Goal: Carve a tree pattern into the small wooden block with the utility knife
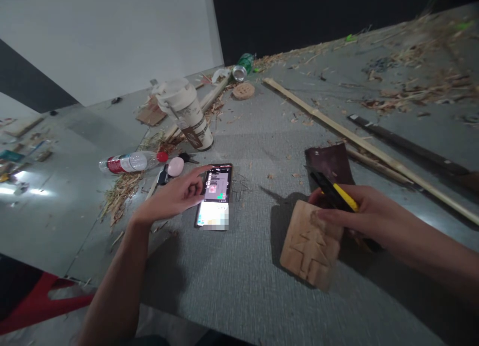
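Note:
My left hand (177,193) reaches over the left edge of a smartphone (218,186) lying on the grey table. Its index finger and thumb stretch out to the lit screen; the other fingers curl, holding nothing. My right hand (368,213) grips a light wooden block (309,248) with a tree shape carved in its face. In the same hand a black and yellow utility knife (339,192) sticks out above the block, pointing away to the upper left. The right fingers are partly hidden behind the block. Just beyond lies a dark brown sheet (328,162), perhaps sandpaper.
Left of the phone are a pink oval case (175,167), keys (189,158) and a lying plastic bottle (130,162). Behind them stands a lidded cup (189,116). Further back are a round carved piece (243,91) and a green can (243,67). Bamboo strips (348,131) and shavings lie right.

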Motion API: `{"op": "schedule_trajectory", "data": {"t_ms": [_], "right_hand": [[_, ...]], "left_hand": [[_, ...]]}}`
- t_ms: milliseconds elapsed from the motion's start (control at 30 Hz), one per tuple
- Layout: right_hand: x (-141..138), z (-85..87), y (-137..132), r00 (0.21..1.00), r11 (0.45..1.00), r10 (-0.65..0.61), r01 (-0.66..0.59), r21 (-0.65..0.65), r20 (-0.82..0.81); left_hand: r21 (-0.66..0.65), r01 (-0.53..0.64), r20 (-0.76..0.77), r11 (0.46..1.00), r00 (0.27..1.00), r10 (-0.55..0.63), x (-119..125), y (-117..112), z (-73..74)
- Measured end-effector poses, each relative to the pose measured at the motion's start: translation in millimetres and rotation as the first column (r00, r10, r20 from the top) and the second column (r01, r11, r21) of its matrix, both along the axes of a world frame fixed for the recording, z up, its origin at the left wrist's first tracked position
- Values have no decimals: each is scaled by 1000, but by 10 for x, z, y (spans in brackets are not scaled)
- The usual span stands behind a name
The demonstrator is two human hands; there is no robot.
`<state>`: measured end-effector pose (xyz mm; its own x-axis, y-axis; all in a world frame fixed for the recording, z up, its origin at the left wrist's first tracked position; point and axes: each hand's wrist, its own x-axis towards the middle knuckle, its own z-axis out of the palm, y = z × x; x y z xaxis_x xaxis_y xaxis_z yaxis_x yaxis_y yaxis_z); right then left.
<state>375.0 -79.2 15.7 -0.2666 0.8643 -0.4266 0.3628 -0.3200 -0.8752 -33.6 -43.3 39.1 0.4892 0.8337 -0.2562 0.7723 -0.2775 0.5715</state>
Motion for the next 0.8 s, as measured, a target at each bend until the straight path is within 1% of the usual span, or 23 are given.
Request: {"op": "schedule_trajectory", "data": {"t_ms": [100, 267, 400, 500, 567, 600, 667, 733, 800], "right_hand": [[6, -25, 2, 999, 1000, -8, 8, 9, -34], [-21, -5, 7, 1000, 1000, -15, 15, -11, 19], [-29, 13, 7, 1000, 1000, -8, 8, 3, 17], [-24, 16, 7, 1000, 1000, -8, 7, 11, 23], [-19, 17, 7, 1000, 1000, 1, -1, 13, 19], [-16, 18, 7, 1000, 1000, 5, -5, 10, 17], [-10, 20, 3, 999, 1000, 9, -9, -7, 31], [-3, 20, -2, 999, 1000, 9, -9, -15, 47], [2, 17, -3, 999, 1000, 8, -7, -5, 46]], "left_hand": [[4, 5, -24, 1000, 1000, -4, 7, 2, 17], [12, 3, -56, 1000, 998, -2, 10, 8, 26], [2, -16, -49, 1000, 999, 17, -15, 6, 6], [11, -90, -55, 996, 994, 90, -4, -25, -4], [48, -151, -120, 987, 980, 156, 44, -67, -4], [66, -159, -162, 985, 973, 167, 79, -92, -1], [89, -117, -222, 989, 966, 134, 164, -145, 5], [115, -74, -246, 991, 964, 100, 247, -191, 6], [136, -69, -258, 988, 961, 103, 310, -223, -5]]}}
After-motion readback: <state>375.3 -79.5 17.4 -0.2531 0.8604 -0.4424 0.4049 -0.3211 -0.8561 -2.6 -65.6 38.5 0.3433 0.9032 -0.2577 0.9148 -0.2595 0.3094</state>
